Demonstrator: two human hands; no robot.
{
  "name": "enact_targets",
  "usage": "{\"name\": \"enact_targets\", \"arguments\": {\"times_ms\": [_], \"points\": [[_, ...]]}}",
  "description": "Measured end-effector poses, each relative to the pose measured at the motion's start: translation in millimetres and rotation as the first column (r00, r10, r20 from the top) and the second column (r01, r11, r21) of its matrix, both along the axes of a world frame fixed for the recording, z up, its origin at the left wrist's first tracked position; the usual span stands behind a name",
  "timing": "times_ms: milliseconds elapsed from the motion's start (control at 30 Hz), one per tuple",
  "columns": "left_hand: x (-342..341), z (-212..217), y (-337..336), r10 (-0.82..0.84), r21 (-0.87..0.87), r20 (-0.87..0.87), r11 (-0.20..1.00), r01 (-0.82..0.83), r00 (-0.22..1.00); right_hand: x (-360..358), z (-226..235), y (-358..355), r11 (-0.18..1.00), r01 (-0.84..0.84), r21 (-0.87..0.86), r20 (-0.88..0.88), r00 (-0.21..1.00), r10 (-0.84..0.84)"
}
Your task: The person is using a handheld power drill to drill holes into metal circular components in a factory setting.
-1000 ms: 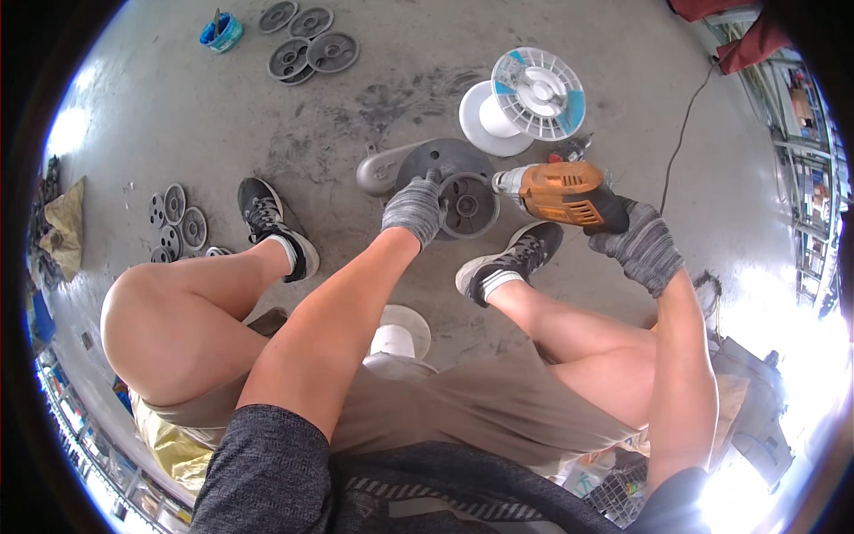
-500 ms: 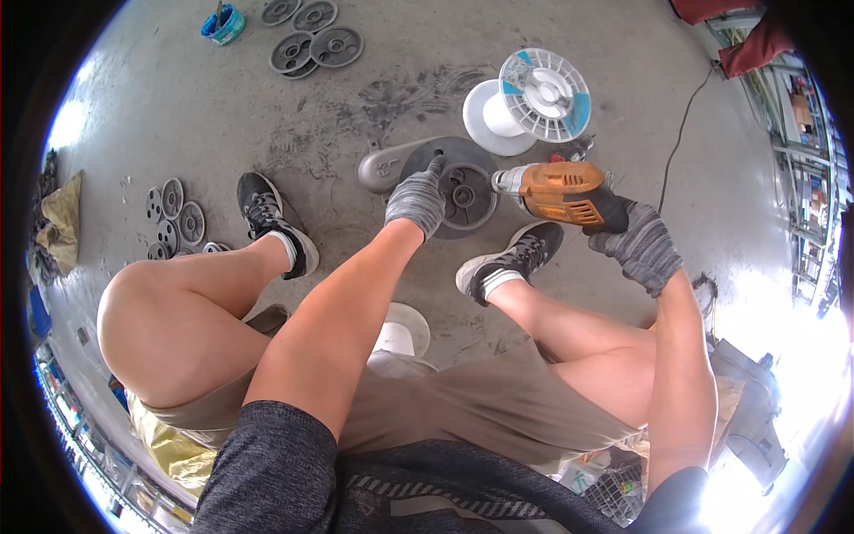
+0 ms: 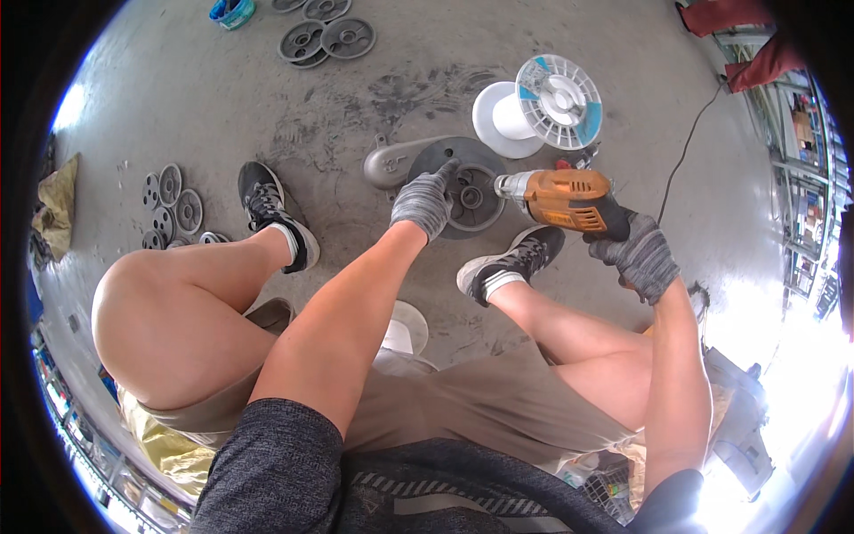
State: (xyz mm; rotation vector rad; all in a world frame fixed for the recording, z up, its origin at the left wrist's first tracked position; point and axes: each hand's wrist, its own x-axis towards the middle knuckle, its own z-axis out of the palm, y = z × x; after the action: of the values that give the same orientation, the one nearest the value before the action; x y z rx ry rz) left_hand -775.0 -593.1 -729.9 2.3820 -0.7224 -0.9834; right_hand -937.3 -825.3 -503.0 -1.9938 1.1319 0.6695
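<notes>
My right hand point(image 3: 639, 258), in a grey knit glove, is closed round the dark handle of an orange power drill point(image 3: 565, 198). The drill lies level, its metal chuck pointing left at the right side of a grey metal wheel point(image 3: 485, 212). That wheel sits on a larger dark disc point(image 3: 436, 160) with a small hole near its far edge. My gloved left hand point(image 3: 422, 207) is closed on the wheel's left side, its index finger reaching toward the hub. A grey metal casing point(image 3: 384, 166) extends left from under the disc. My left fingertips are partly hidden.
A white spool point(image 3: 507, 117) stands just beyond the drill. Several grey wheels point(image 3: 347, 37) lie far left, and more wheels point(image 3: 189, 211) lie beside my left shoe. A blue tub point(image 3: 233, 12) sits at the far edge. A black cable point(image 3: 689, 142) crosses the floor at right.
My left index finger has shifted from beside the disc's hole toward the wheel's hub. The drill stays beside the wheel in my right hand. The whole view has shifted slightly.
</notes>
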Motion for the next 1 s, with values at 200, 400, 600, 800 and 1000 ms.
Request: {"name": "enact_targets", "arguments": {"times_ms": [200, 400, 600, 800, 1000], "points": [[1.4, 2.1, -4.0, -0.030, 0.032, -0.015, 0.999, 0.031, 0.999, -11.5, -11.9, -8.5, 0.999, -0.032, 0.024, 0.074, 0.997, 0.030], [0.6, -0.2, -1.7, -0.023, 0.017, -0.017, 1.000, 0.023, 1.000, -7.8, -7.4, -4.9, 1.000, -0.005, 0.003, 0.011, 1.000, 0.005], [-3.8, -8.0, 1.1, 0.011, -0.063, 0.061, 0.998, -0.008, 0.998, -15.4, -13.1, -5.6, 1.000, 0.005, 0.021, 0.084, 0.996, -0.006], [0.1, 1.9, 0.8, 0.008, -0.029, 0.008, 1.000, -0.008, 1.000, -13.2, -11.9, -5.8, 1.000, 0.006, -0.010, 0.022, 1.000, -0.006], [0.4, -0.5, -0.2, 0.010, -0.032, -0.004, 0.999, -0.010, 1.000, -17.1, -14.8, -8.5, 1.000, -0.021, 0.001, 0.080, 0.997, 0.021]]}}
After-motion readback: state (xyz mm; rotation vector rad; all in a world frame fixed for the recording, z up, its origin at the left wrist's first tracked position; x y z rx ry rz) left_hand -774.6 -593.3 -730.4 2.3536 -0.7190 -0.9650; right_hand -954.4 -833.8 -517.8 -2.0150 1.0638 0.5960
